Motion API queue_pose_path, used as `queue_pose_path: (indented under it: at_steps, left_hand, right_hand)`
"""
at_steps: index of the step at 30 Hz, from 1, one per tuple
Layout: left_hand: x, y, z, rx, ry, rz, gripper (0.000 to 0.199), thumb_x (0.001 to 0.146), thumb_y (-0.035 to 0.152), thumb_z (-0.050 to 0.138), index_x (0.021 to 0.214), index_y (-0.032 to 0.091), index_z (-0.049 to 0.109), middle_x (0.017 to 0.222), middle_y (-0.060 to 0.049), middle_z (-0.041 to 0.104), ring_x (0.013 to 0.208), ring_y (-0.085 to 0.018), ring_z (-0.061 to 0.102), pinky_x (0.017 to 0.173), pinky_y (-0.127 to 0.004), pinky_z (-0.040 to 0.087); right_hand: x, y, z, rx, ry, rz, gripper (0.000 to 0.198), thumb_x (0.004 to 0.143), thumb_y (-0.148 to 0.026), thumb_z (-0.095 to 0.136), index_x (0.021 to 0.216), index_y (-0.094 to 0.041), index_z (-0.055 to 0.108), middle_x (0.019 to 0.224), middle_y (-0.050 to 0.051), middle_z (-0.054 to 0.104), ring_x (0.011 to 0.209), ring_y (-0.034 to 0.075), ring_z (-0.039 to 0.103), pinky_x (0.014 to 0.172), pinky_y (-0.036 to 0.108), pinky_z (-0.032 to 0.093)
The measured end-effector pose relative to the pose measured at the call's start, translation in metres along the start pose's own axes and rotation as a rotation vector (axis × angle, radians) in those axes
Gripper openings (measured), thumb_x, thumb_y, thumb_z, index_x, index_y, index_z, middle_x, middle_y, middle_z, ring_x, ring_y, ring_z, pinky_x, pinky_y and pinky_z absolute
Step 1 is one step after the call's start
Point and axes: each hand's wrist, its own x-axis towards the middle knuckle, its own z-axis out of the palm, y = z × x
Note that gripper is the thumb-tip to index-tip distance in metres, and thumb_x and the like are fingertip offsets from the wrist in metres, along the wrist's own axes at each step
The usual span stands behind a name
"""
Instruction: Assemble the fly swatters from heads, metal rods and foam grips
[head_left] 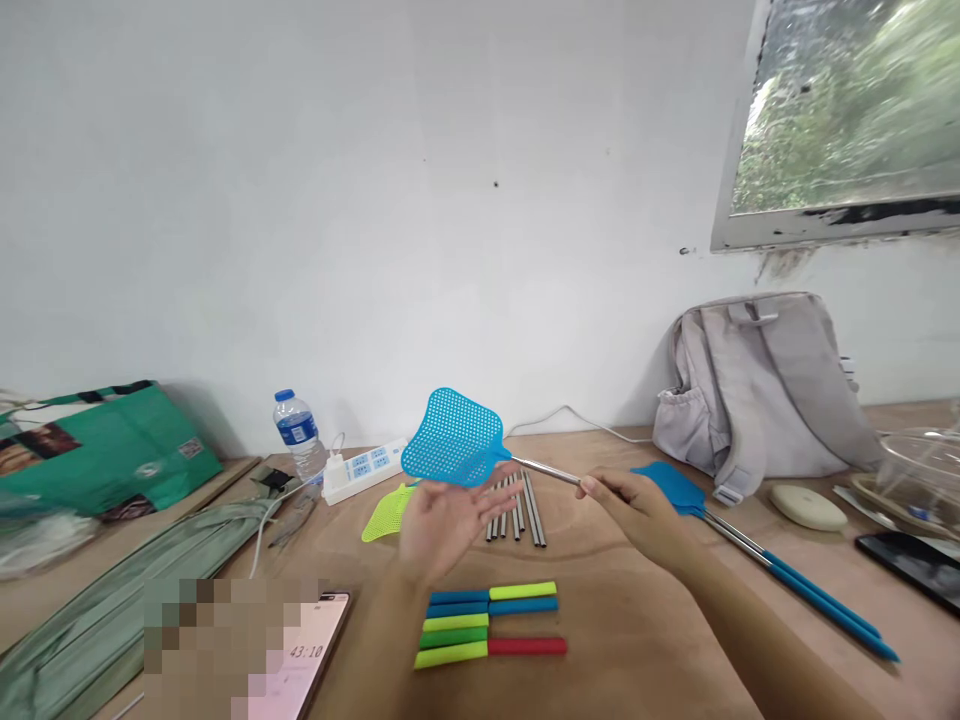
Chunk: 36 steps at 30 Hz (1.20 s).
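Observation:
A blue fly swatter (456, 440) with a perforated head and a thin metal rod is held up over the table. My right hand (626, 505) pinches the rod near its lower end. Just below the swatter's head, my left hand (442, 530) has its palm turned up and fingers spread, holding nothing; whether it touches the head I cannot tell. Behind it lies a yellow-green swatter head (386, 515), partly hidden. Several metal tubes (534, 510) lie past my hands. Nearer to me are coloured handle sleeves, including a red one (527, 646) and a green one (454, 637).
Blue swatters with long handles (817, 595) lie on the right, near a grey backpack (750, 390) and a beige oval object (808, 507). At the left stand a water bottle (298, 435) and a power strip (365, 471). A phone (307, 655) lies at the front left.

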Motion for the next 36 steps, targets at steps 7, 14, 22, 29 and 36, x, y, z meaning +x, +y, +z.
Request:
queue_pose_path:
  at_steps: [7,14,22,29,36]
  left_hand:
    - [0.013,-0.042,0.017,0.026,0.241,0.235,0.032,0.07,0.048,0.062,0.072,0.019,0.05,0.068,0.0,0.059,0.077,-0.019,0.061,0.079,-0.035,0.043]
    - [0.01,-0.018,0.0,-0.201,0.419,0.437,0.032,0.082,0.038,0.053,0.062,0.018,0.039,0.048,0.009,0.035,0.037,-0.005,0.034,0.044,-0.02,0.035]
    - [0.005,-0.011,-0.01,-0.34,0.464,0.499,0.024,0.085,0.034,0.046,0.066,0.018,0.046,0.048,0.007,0.035,0.036,-0.005,0.032,0.04,-0.019,0.029]
    - [0.007,-0.011,-0.011,-0.37,0.56,0.531,0.024,0.089,0.028,0.039,0.068,0.02,0.047,0.046,0.007,0.037,0.036,-0.007,0.033,0.042,-0.021,0.03]
    - [0.005,-0.006,-0.012,-0.409,0.624,0.552,0.029,0.09,0.026,0.035,0.064,0.02,0.045,0.046,0.006,0.041,0.036,-0.008,0.036,0.045,-0.023,0.032]
  right_hand:
    - [-0.011,-0.008,0.052,0.183,-0.191,0.001,0.046,0.088,-0.051,0.028,0.07,-0.017,0.053,0.06,-0.002,0.049,0.06,0.013,0.048,0.056,0.023,0.038]
    - [-0.017,0.014,0.06,-0.055,-0.45,-0.064,0.033,0.085,-0.038,0.041,0.075,-0.015,0.063,0.07,0.002,0.06,0.066,0.014,0.053,0.059,0.023,0.036]
    - [-0.022,0.025,0.071,-0.247,-0.672,-0.073,0.021,0.065,-0.022,0.062,0.086,-0.019,0.063,0.078,0.001,0.063,0.069,0.014,0.052,0.055,0.021,0.032]
    - [-0.024,0.029,0.077,-0.26,-0.649,-0.004,0.018,0.069,-0.017,0.058,0.087,-0.019,0.061,0.086,0.003,0.061,0.073,0.015,0.053,0.059,0.022,0.033]
    - [-0.02,0.015,0.059,-0.245,-0.672,-0.048,0.016,0.08,-0.02,0.045,0.095,-0.017,0.052,0.095,0.007,0.058,0.078,0.017,0.052,0.064,0.026,0.037]
